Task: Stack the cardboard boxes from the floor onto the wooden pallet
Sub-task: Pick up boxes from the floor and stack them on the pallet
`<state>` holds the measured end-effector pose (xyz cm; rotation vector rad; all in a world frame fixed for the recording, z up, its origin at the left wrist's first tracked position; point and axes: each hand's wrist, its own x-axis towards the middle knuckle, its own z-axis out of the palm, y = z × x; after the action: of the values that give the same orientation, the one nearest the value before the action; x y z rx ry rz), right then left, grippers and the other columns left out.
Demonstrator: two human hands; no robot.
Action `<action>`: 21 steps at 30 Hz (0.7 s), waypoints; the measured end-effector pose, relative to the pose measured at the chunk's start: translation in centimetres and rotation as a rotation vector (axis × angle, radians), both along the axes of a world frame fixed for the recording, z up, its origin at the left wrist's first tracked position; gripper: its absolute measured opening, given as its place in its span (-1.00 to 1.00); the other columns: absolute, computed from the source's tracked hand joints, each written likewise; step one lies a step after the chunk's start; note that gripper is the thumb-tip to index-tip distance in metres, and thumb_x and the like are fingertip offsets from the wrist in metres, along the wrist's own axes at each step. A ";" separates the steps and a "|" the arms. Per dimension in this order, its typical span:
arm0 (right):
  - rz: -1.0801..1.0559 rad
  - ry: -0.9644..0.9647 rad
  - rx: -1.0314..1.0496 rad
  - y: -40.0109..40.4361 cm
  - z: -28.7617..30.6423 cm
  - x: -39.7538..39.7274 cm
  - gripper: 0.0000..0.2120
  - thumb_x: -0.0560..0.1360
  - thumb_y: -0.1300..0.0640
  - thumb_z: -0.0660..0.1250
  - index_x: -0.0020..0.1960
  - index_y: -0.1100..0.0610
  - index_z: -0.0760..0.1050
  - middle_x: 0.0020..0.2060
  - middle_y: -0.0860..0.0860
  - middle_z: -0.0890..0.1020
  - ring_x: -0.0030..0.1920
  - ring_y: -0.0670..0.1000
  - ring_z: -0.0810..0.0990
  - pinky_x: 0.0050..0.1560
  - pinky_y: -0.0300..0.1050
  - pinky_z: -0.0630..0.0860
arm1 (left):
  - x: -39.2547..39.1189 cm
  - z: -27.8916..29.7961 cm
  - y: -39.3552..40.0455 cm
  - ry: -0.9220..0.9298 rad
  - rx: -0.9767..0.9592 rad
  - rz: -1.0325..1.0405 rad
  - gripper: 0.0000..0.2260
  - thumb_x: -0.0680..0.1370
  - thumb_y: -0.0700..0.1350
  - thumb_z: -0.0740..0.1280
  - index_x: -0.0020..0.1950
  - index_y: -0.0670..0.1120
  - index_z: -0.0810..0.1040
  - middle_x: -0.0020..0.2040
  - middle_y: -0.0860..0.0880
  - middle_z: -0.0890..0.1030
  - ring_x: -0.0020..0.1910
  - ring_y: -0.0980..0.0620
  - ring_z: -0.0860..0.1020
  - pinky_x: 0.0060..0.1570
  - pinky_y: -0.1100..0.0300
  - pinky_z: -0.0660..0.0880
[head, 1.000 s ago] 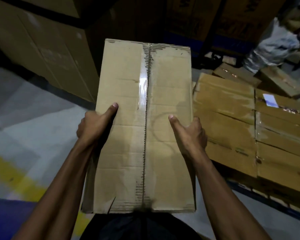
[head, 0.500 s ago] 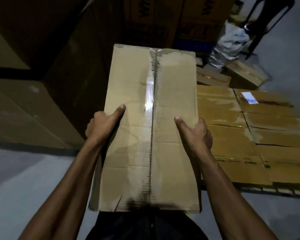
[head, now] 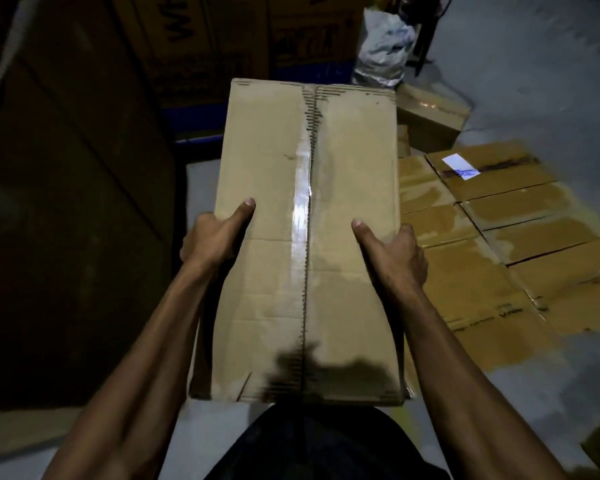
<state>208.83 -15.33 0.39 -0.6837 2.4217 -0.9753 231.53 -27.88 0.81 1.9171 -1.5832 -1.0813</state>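
I carry a long taped cardboard box (head: 347,188) flat in front of my body. My left hand (head: 215,237) grips its left edge, thumb lying on the top face. My right hand (head: 392,251) grips the right edge the same way, its fingers curled over the side. To the right, low down, lies a flat layer of several cardboard boxes (head: 520,244) packed side by side; one has a white label (head: 459,165). The pallet under them is hidden.
A tall dark stack of large cartons (head: 66,202) stands close on my left. More printed cartons (head: 222,39) stand behind. A loose box (head: 430,112) and a white plastic sack (head: 383,50) sit on the grey floor at the back right.
The view has swung right and the laid boxes have shifted further right and lower in frame. The tall cartons on the left loom closer. Both hands keep the same hold.
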 end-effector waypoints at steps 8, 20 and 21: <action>-0.102 -0.028 0.005 -14.2 0.5 -5.7 -0.21 0.37 -0.47 0.32 0.32 0.12 0.40 0.23 0.17 0.57 0.26 0.25 0.50 0.19 0.07 0.39 | -7.1 0.1 -16.5 0.068 0.030 -0.096 -0.23 0.41 0.50 0.29 0.35 -0.07 0.52 0.11 -0.08 0.55 0.07 -0.14 0.54 0.20 -0.06 0.53; -0.451 -0.086 0.042 -27.4 -1.6 -11.9 -0.14 0.40 -0.47 0.30 0.45 0.11 0.32 0.28 0.15 0.54 0.28 0.25 0.49 0.21 0.07 0.38 | -19.8 -3.4 -37.3 0.060 0.085 -0.406 -0.11 0.19 0.64 0.24 0.25 0.02 0.61 0.13 -0.06 0.67 0.04 -0.17 0.64 0.17 -0.09 0.58; -0.495 -0.093 0.043 -28.6 -2.1 -12.1 -0.13 0.39 -0.47 0.30 0.46 0.11 0.31 0.29 0.15 0.54 0.29 0.26 0.48 0.23 0.09 0.38 | -21.1 -4.0 -39.0 0.048 0.086 -0.446 -0.13 0.22 0.62 0.24 0.26 0.01 0.60 0.13 -0.06 0.67 0.05 -0.17 0.64 0.17 -0.08 0.58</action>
<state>196.71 -43.89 -1.67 -0.0114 2.5704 -1.1008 210.40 -66.87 -3.18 1.6101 -2.0226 -1.3771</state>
